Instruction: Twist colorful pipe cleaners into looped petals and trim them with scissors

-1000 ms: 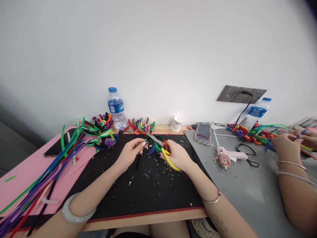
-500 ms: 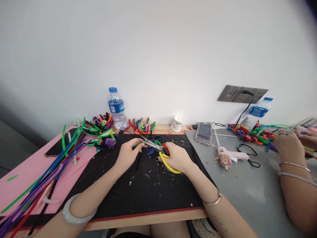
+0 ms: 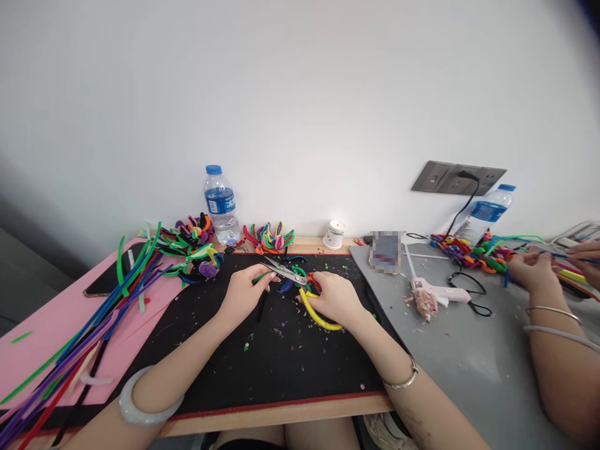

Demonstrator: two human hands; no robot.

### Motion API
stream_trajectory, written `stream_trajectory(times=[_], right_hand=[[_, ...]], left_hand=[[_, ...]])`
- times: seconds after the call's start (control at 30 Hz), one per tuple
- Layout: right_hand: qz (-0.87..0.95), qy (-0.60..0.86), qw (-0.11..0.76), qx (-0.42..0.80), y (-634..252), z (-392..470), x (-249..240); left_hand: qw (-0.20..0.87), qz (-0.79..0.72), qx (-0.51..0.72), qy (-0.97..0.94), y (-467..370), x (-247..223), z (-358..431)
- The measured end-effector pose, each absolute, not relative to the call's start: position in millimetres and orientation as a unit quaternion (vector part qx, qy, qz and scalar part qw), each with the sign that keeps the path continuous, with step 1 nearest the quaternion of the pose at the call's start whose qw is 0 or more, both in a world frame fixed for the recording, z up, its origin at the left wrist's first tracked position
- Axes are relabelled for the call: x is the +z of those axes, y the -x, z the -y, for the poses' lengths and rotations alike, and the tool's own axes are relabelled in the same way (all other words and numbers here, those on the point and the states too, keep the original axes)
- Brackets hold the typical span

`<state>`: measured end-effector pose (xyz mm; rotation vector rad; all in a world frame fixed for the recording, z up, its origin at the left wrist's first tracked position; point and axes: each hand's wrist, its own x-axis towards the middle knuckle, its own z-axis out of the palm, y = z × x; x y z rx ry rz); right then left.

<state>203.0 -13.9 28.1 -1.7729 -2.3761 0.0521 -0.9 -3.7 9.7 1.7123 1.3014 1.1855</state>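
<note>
My right hand (image 3: 334, 297) is closed round the handles of scissors (image 3: 294, 275) with a yellow grip, their blades pointing left toward my other hand. Between the fingertips of my left hand (image 3: 244, 287) is a green pipe cleaner (image 3: 260, 275), pinched close to the blades; whether the blades touch it I cannot tell. Under the scissors, several blue and green pipe cleaner pieces (image 3: 287, 286) lie on the black mat (image 3: 281, 362), partly hidden. A dark strip lies just below my left fingertips.
Long pipe cleaners (image 3: 89, 331) cover a pink sheet (image 3: 42, 312) at left. A water bottle (image 3: 220, 212), pipe cleaner flowers (image 3: 269, 237) and a paper cup (image 3: 334, 234) line the wall. At right are a glue gun (image 3: 443, 292) and a co-worker's hands (image 3: 539, 269).
My hands and the scissors stay almost in place, with only slight finger shifts. The co-worker's hand at right has moved a little left, and a blue pipe cleaner now shows between their hands.
</note>
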Motion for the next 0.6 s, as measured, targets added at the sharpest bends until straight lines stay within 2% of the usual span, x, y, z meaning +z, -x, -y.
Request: stream_trajectory(times=[0.2,0.33,0.6], right_hand=[[0.803,0.590,0.086,0.005,-205,12,25],[0.786,0.606,0.120,-0.007,-206,9,26],[0.676,0.728,0.111,-0.015,-219,-3,19]], left_hand=[[0.359,-0.501,0.457,-0.641,1,8,3],[0.375,-0.495,0.461,-0.634,1,8,3],[0.407,-0.489,0.504,-0.584,0,9,1]])
